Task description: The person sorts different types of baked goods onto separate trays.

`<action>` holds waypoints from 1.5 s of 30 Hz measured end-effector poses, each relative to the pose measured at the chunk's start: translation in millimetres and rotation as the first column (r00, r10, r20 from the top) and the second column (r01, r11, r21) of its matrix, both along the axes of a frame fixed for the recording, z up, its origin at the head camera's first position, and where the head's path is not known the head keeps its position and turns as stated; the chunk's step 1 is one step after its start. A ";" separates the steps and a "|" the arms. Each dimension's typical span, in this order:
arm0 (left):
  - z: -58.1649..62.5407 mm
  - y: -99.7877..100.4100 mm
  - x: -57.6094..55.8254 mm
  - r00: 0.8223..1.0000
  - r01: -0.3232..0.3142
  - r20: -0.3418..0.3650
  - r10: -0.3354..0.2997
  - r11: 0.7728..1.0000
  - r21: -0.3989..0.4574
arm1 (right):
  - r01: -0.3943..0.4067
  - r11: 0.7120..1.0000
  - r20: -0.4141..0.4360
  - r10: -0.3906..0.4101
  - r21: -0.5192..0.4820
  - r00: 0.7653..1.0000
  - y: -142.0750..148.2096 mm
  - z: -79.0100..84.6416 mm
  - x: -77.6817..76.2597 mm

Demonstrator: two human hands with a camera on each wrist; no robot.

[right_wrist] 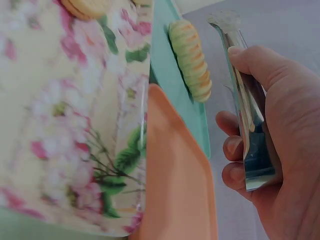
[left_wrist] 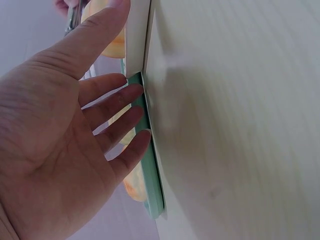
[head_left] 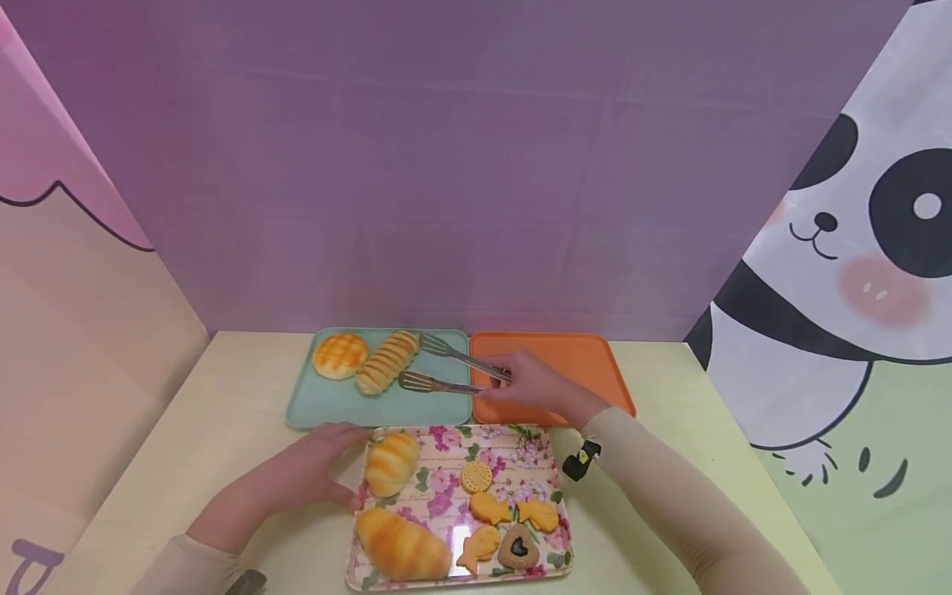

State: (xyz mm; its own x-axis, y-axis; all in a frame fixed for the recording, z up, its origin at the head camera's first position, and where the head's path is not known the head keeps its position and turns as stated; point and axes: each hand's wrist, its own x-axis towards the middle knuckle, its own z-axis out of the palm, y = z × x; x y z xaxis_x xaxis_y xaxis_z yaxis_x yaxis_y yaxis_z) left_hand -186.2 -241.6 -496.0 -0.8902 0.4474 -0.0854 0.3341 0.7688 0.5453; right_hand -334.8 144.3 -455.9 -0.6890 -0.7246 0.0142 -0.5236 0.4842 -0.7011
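My right hand grips metal tongs above the seam between the teal tray and the orange tray. The tongs' slotted ends are spread apart, with nothing between them, just right of a long striped bread. A round bun with a grid top lies beside that bread. At the left edge of the floral tray is my left hand, its fingers extended and holding nothing. Nearest to it on that tray are a small bread roll and a larger roll.
The floral tray's right half carries a round cookie, fish-shaped cookies and a cookie with a dark heart. All three trays stand close together on a pale wooden table. A purple cloth rises behind the table.
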 end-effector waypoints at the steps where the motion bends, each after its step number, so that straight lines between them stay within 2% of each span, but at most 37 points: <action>1: -0.4 0.1 0.2 1.000 0.002 -0.003 -0.002 1.000 0.002 | 0.000 1.000 0.006 0.000 -0.002 1.000 2.4 0.5 5.1; 5: -1.2 0.1 0.7 1.000 0.007 -0.009 -0.007 1.000 0.009 | -0.001 1.000 0.009 0.001 -0.009 1.000 11.8 1.1 21.3; 8: -1.0 0.4 1.4 1.000 0.005 -0.004 -0.005 1.000 0.017 | -0.006 1.000 -0.021 0.006 -0.011 1.000 17.9 1.7 30.1; 12: -0.2 0.5 2.3 1.000 0.002 0.000 -0.002 1.000 0.017 | -0.023 1.000 -0.056 0.022 -0.017 0.998 24.2 1.4 39.0; 17: -1.0 0.6 2.6 1.000 0.000 -0.006 0.000 1.000 0.010 | -0.025 0.999 -0.033 0.024 -0.028 0.999 27.4 2.6 46.9; 23: -1.3 -0.8 2.5 1.000 0.005 -0.017 -0.005 1.000 0.008 | -0.052 0.998 -0.028 0.051 -0.021 0.998 19.3 5.1 55.8; 32: -1.5 -0.5 2.2 1.000 -0.001 -0.009 0.001 1.000 -0.002 | -0.161 0.987 0.036 0.160 0.025 0.986 0.2 -3.8 72.1; 39: 1.7 -0.4 3.4 1.000 -0.006 0.003 0.006 1.000 -0.004 | -0.164 0.980 -0.007 0.166 0.112 0.986 -8.7 -9.7 82.4; 45: 2.5 -0.7 3.1 1.000 -0.008 0.005 0.008 1.000 -0.007 | -0.158 0.979 0.015 0.158 0.127 0.987 -13.7 -11.4 86.7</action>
